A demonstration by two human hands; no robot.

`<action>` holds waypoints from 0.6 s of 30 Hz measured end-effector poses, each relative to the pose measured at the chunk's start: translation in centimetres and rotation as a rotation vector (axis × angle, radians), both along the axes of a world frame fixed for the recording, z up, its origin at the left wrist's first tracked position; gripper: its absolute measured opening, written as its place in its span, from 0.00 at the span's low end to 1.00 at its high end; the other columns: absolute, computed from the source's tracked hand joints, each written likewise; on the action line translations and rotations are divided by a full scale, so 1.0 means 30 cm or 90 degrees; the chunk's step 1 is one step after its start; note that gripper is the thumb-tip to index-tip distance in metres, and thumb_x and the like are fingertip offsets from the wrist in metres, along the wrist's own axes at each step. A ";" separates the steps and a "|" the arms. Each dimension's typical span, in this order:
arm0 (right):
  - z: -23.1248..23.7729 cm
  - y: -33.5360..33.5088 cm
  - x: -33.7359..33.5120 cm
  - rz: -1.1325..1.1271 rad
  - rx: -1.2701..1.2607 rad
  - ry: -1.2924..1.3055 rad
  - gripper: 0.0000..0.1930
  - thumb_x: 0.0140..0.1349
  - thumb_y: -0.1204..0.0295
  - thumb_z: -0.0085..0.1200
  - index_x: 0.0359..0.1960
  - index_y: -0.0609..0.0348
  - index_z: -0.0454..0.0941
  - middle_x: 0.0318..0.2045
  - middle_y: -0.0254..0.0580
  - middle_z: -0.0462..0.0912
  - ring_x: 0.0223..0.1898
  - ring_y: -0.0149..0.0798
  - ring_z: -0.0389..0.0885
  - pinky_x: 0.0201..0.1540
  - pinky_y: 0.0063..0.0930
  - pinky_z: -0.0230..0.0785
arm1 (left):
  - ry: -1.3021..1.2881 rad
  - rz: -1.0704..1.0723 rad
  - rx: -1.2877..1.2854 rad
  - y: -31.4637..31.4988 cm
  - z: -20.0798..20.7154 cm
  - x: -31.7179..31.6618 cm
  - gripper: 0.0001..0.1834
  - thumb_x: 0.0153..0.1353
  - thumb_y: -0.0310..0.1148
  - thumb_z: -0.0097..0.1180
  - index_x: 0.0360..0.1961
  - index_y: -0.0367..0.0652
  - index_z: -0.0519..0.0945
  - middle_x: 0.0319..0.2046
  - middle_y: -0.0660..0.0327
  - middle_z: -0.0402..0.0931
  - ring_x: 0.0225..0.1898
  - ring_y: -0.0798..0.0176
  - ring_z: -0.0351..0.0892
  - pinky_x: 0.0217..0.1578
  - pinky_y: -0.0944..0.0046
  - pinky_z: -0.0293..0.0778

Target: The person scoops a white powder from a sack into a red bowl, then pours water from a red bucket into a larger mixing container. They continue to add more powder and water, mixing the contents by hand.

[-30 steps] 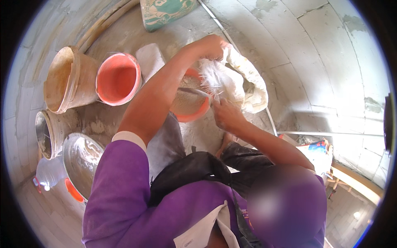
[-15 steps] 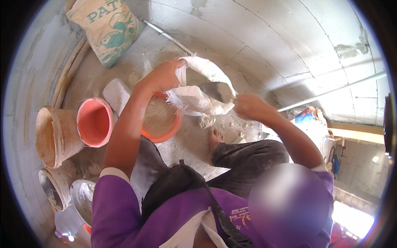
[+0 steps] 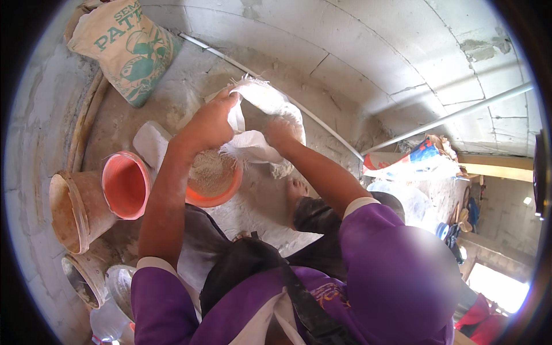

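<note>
A white woven sack [image 3: 270, 100] with frayed edges stands with its mouth gaping toward me. My left hand [image 3: 215, 121] is closed on the near left part of its rim. Into the mouth reaches my right hand [image 3: 280, 135], its fingers curled. The trowel whose handle it gripped a moment earlier is now hidden by the hand and the sack. Below my left hand, partly behind the forearm, an orange basin [image 3: 214, 201] holds pale grey-beige powder [image 3: 210, 172]. The sack's near edge hangs by the basin's right side.
On the left stand a red-orange bucket [image 3: 126, 184], a large tan bucket [image 3: 73, 213] and a smaller dirty bucket [image 3: 80, 279]. A tan printed bag [image 3: 129, 57] leans at the back left. A long pale pipe [image 3: 276, 92] lies along the wall. My bare foot [image 3: 296, 190] is near the sack.
My right hand has moved left into the sack's mouth, and the trowel blade has gone from sight. My left hand and the sack have shifted a little to the left in view.
</note>
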State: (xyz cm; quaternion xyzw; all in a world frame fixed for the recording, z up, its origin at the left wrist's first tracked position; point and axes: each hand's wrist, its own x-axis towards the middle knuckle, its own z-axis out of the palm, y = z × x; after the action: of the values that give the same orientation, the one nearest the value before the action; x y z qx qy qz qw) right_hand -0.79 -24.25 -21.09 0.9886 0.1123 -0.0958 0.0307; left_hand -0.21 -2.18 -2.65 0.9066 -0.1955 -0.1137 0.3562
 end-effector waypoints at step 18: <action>-0.144 -0.066 0.053 0.014 0.225 0.110 0.11 0.55 0.68 0.49 0.33 0.57 0.82 0.40 0.48 0.81 0.45 0.48 0.79 0.48 0.40 0.69 | -0.011 -0.026 0.017 0.018 0.033 0.011 0.35 0.45 0.20 0.51 0.59 0.29 0.65 0.62 0.41 0.58 0.62 0.46 0.62 0.61 0.59 0.60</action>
State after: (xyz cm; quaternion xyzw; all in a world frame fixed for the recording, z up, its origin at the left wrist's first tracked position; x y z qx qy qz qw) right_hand 0.81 -26.22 -25.41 0.9653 0.1407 -0.1592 -0.1520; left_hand 0.11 -1.65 -1.67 0.9082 -0.2154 -0.1153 0.3398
